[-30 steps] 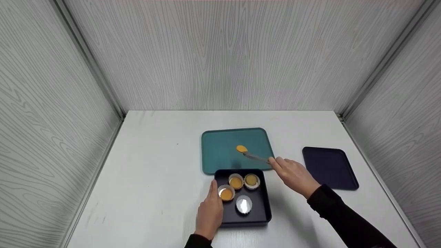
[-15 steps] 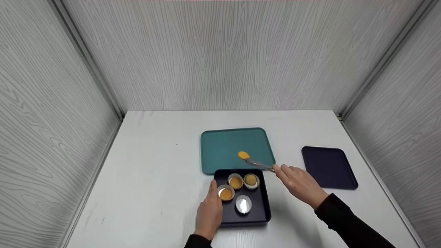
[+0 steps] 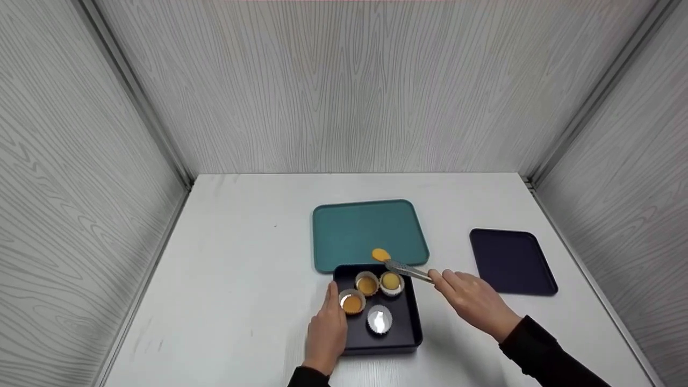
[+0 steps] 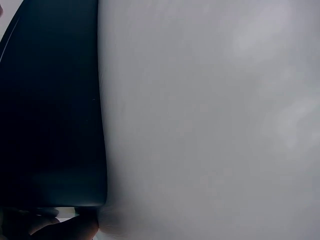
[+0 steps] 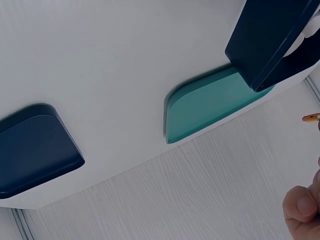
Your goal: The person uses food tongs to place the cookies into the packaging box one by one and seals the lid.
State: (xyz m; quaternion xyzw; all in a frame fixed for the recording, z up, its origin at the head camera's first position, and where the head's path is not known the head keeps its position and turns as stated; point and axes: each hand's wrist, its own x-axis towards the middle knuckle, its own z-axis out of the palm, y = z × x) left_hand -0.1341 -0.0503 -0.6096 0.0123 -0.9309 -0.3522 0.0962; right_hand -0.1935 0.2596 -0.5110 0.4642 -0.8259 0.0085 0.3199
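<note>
My right hand (image 3: 475, 301) pinches the handle end of metal tongs (image 3: 403, 269). Their tips hold a small round orange-yellow piece (image 3: 380, 255) over the back rim of a dark navy box (image 3: 398, 338). Inside the box are fluted white cups. The back-left cup (image 3: 367, 284) and left cup (image 3: 352, 302) contain orange pieces, the back-right cup (image 3: 392, 283) a yellow dome. A shiny white bottom shows in the front cup (image 3: 380, 320). My left hand (image 3: 328, 328) rests along the box's left wall with fingers extended. In the right wrist view, my right fingers (image 5: 304, 204) are partly cut off.
Behind the box, a teal tray (image 3: 360, 231) lies on the white table (image 3: 236, 301). To the right, beyond my right hand, is a dark navy tray (image 3: 513, 263). Pale wood-grain panels (image 3: 344, 91) enclose the table at the back and both sides.
My right hand has moved toward me and slightly right, bringing the tongs and orange-yellow piece from above the teal tray to the box's back rim. My left hand has stayed put.
</note>
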